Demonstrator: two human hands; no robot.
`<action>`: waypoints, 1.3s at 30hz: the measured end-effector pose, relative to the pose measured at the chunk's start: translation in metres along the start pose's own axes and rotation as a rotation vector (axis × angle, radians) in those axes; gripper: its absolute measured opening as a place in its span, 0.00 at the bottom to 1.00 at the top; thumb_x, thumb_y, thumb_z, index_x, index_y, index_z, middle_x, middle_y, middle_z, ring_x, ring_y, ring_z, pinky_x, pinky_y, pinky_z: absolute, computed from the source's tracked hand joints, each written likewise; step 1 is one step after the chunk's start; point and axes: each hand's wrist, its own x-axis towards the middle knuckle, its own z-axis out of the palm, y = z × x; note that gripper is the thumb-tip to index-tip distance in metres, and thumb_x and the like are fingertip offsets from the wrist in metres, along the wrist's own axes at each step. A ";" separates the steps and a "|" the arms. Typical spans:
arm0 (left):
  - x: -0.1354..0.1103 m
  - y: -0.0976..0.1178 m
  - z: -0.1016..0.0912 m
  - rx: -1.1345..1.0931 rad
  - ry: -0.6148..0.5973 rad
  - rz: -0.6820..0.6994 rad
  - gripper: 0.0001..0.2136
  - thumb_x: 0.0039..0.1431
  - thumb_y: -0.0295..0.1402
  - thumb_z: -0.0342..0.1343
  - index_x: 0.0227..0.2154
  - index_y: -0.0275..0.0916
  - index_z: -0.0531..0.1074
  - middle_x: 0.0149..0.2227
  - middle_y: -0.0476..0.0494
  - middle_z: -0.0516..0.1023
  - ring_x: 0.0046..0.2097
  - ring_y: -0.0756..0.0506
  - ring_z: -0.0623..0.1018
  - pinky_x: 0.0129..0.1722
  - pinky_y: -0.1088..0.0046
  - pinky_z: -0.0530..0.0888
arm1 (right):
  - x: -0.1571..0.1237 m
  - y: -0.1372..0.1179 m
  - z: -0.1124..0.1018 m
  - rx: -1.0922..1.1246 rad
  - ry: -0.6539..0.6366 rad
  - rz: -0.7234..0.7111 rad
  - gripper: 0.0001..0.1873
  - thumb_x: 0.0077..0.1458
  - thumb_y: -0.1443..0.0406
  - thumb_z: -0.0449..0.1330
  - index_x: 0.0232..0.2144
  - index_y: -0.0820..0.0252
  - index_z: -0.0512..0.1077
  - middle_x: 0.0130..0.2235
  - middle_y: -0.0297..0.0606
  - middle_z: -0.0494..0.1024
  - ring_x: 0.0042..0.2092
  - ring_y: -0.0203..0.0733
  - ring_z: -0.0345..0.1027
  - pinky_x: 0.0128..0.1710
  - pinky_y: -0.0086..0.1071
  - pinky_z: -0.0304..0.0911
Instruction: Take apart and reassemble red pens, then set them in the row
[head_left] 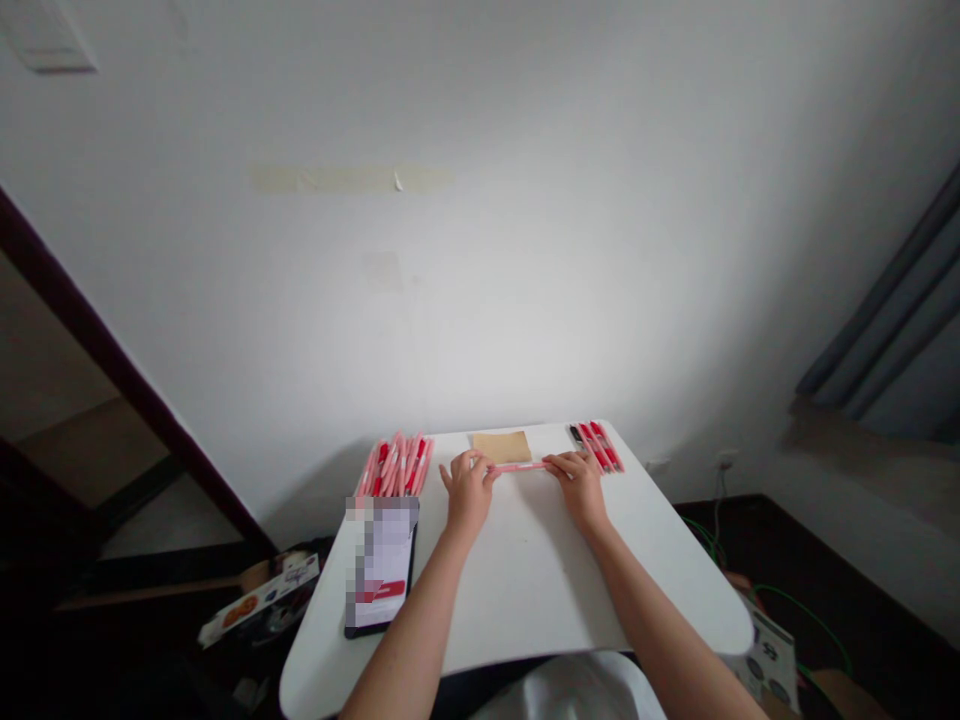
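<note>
"Cloth, pale grey-white [589, 688], shows nearest. What comes beyond it?"

"A white bench with rounded corners [525, 570]. On its left lies a black-edged phone [384, 565], its screen lit and partly blurred into blocks."

"And the hands?"

"Both reach out over the bench on bare forearms [426, 615]. The left hand [469, 492] and the right hand [582, 488] share one slim pink stick-like piece with a pale mark [519, 467], perhaps a wrapped pen."

"How would you handle it well?"

"I'd pinch lightly, with matched pressure at each end and both wrists level, so that it neither bows nor twists. It looks narrow enough to roll under an uneven grip."

"Where does it lie against the fingers?"

"Crosswise between them: left fingers pinching its left end, right fingers its right end, the middle bare. Whether it touches the bench, I can't tell."

"Farther out?"

"A tan rectangular sheet, like card [501, 446], just beyond the piece. Toward the far left corner, a heap of slim pink and red pieces [405, 462]; just beside the right hand, a row of red pens [607, 445] with one black-ended. Behind everything, a white wall [525, 250]."
</note>
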 end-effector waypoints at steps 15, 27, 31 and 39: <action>-0.001 0.002 -0.002 0.012 0.000 0.014 0.09 0.53 0.33 0.58 0.38 0.46 0.72 0.49 0.45 0.71 0.54 0.42 0.68 0.59 0.41 0.55 | 0.001 0.001 0.000 -0.003 0.011 -0.014 0.18 0.59 0.52 0.52 0.35 0.52 0.79 0.34 0.40 0.79 0.41 0.48 0.61 0.44 0.42 0.56; 0.000 -0.001 0.002 0.042 -0.026 -0.040 0.09 0.60 0.38 0.50 0.37 0.47 0.74 0.49 0.45 0.71 0.54 0.42 0.67 0.59 0.41 0.55 | 0.001 -0.004 -0.003 0.001 0.008 -0.004 0.19 0.59 0.51 0.52 0.36 0.52 0.79 0.34 0.40 0.79 0.42 0.49 0.60 0.44 0.42 0.55; 0.000 -0.001 0.002 -0.004 -0.008 -0.011 0.11 0.57 0.39 0.55 0.43 0.48 0.72 0.50 0.44 0.71 0.55 0.42 0.67 0.59 0.41 0.55 | 0.000 -0.004 -0.002 0.007 0.001 0.001 0.19 0.59 0.51 0.52 0.36 0.52 0.79 0.34 0.40 0.79 0.42 0.49 0.60 0.45 0.43 0.55; 0.000 0.003 -0.002 -0.022 -0.005 0.029 0.08 0.54 0.33 0.58 0.38 0.46 0.72 0.48 0.46 0.72 0.54 0.44 0.68 0.60 0.48 0.55 | 0.000 -0.001 -0.001 0.017 -0.007 0.001 0.17 0.59 0.52 0.53 0.36 0.52 0.79 0.35 0.40 0.79 0.43 0.49 0.60 0.45 0.43 0.55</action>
